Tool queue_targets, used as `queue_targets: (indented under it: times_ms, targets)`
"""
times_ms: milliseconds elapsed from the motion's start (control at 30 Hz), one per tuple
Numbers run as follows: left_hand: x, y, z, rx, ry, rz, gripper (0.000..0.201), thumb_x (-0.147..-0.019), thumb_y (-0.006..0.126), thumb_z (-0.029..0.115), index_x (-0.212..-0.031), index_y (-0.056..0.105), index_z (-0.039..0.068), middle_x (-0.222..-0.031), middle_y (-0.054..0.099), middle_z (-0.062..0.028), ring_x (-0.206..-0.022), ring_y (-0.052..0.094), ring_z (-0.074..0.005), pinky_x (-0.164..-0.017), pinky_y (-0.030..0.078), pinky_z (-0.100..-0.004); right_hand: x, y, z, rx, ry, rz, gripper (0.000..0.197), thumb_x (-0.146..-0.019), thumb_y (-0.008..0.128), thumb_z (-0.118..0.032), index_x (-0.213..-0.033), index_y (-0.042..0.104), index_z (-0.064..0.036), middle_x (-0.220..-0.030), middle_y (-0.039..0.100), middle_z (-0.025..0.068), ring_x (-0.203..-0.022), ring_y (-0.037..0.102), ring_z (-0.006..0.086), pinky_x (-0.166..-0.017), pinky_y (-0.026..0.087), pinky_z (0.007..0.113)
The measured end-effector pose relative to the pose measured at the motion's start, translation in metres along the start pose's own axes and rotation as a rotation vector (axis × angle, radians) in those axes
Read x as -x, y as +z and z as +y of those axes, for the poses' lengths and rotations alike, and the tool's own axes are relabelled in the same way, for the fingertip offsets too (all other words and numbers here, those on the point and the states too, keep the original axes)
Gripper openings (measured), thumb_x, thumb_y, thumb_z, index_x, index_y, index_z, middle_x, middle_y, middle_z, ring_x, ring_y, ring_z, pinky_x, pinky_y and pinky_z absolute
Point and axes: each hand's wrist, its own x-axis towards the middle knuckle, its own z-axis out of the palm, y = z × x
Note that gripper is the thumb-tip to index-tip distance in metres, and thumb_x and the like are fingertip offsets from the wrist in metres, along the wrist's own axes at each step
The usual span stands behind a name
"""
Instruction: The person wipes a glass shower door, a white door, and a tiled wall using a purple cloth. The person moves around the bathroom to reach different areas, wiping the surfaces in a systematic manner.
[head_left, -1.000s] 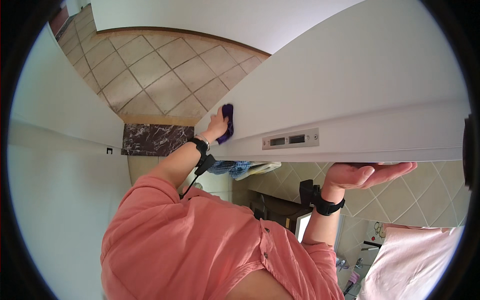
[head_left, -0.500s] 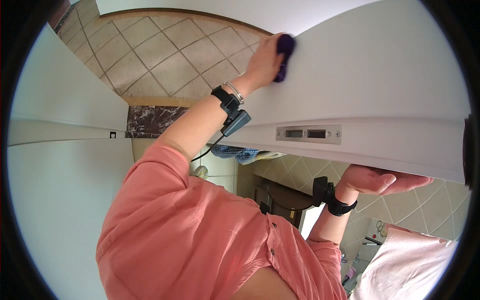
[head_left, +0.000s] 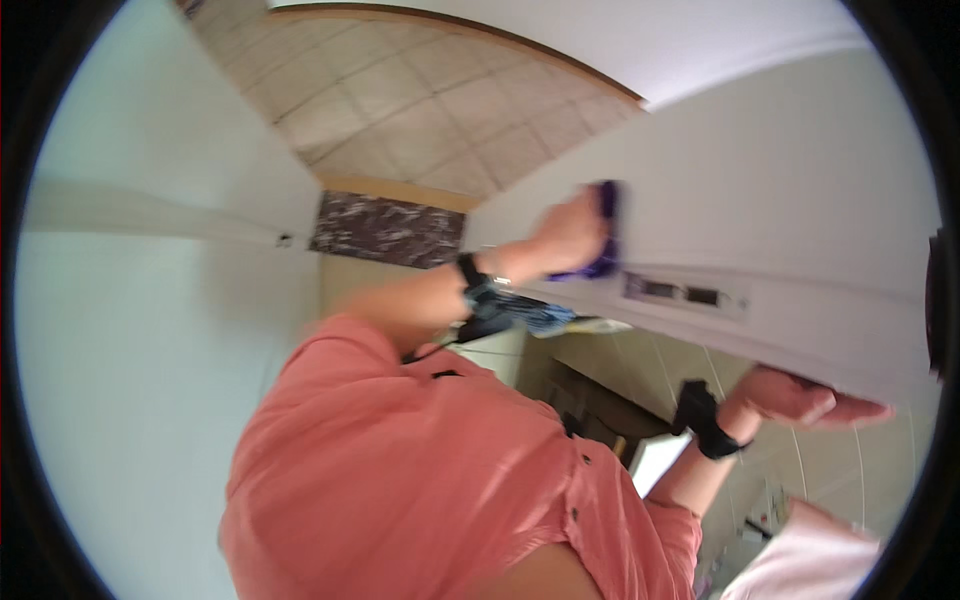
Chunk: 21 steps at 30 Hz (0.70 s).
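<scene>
Clock directions run from the middle of the head view. Left hand [head_left: 573, 232] at 2 o'clock, fingers closed round a purple cloth [head_left: 607, 259], grip holding it; exact finger placement lost to motion blur. Cloth lies against the face of the white door [head_left: 800, 190], near the door edge, just up and left of the metal lock plate [head_left: 681, 293] at 3 o'clock, not on it. Lock plate shows two dark slots. Right hand [head_left: 800, 397] between 3 and 4 o'clock, at the door's lower edge as seen here, hand flat, fingers straight and together, wide rather than curled; dark strip between hand and door, cannot tell if shadow or an object. Black wrist device [head_left: 483, 292] on left wrist, bracelet [head_left: 499, 270] just beside it; black strap [head_left: 712, 430] with a boxy part on right wrist. Pink shirt [head_left: 420, 480] fills 6 o'clock. Dark marbled threshold [head_left: 390, 229] at 10, tiled floor [head_left: 400, 110] at 11, white panel [head_left: 140, 380] at 9 with a small dark fitting [head_left: 284, 240]. Blue checked cloth [head_left: 545, 317] near centre toward 3, partly hidden by door. Pale pink fabric [head_left: 810, 560] hangs at 4. Small items beside it too blurred to name.
</scene>
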Motion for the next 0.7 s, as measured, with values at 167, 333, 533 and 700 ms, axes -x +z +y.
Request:
queue_targets:
  times_ms: [167, 333, 533, 700]
  targets:
    - [0.004, -0.011, 0.056, -0.053, 0.392, 0.094, 0.046, -0.089, 0.058, 0.017, -0.125, 0.036, -0.002, -0.102, 0.059, -0.0315, -0.089, 0.059, -0.0486, -0.080, 0.047, -0.0542, -0.005, -0.016, 0.006, -0.082, 0.021, -0.076, 0.076, -0.090, 0.045, -0.044, -0.147, 0.024, 0.0008, -0.147, 0.031, 0.0257, -0.128, 0.044, 0.0377, -0.102, 0.043, 0.054]
    - [-0.015, 0.013, -0.059, -0.199, -0.058, -0.026, 0.047, -0.093, 0.045, 0.014, -0.128, 0.032, -0.014, -0.109, 0.060, -0.0339, -0.096, 0.061, -0.0479, -0.082, 0.050, -0.0527, -0.003, -0.002, 0.009, -0.018, -0.007, -0.004, 0.065, -0.087, 0.042, -0.037, -0.137, 0.033, 0.0028, -0.130, 0.043, 0.0226, -0.121, 0.049, 0.0336, -0.093, 0.049, 0.050]
    - [-0.013, 0.055, -0.150, -0.217, -0.280, -0.264, 0.051, -0.094, 0.049, 0.023, -0.119, 0.041, -0.020, -0.104, 0.061, -0.0368, -0.097, 0.062, -0.0498, -0.083, 0.050, -0.0509, -0.017, -0.007, -0.010, 0.306, -0.109, -0.084, 0.069, -0.084, 0.035, -0.034, -0.141, 0.031, 0.0049, -0.136, 0.040, 0.0208, -0.122, 0.047, 0.0313, -0.098, 0.045, 0.047]
    - [0.019, 0.033, -0.077, -0.150, -0.098, -0.313, 0.037, -0.097, 0.048, 0.021, -0.100, 0.056, -0.014, -0.101, 0.061, -0.0340, -0.094, 0.060, -0.0490, -0.079, 0.048, -0.0487, -0.011, -0.001, -0.005, 0.246, -0.076, -0.046, 0.070, -0.084, 0.035, -0.034, -0.144, 0.029, 0.0032, -0.141, 0.038, 0.0206, -0.128, 0.044, 0.0318, -0.100, 0.045, 0.046]
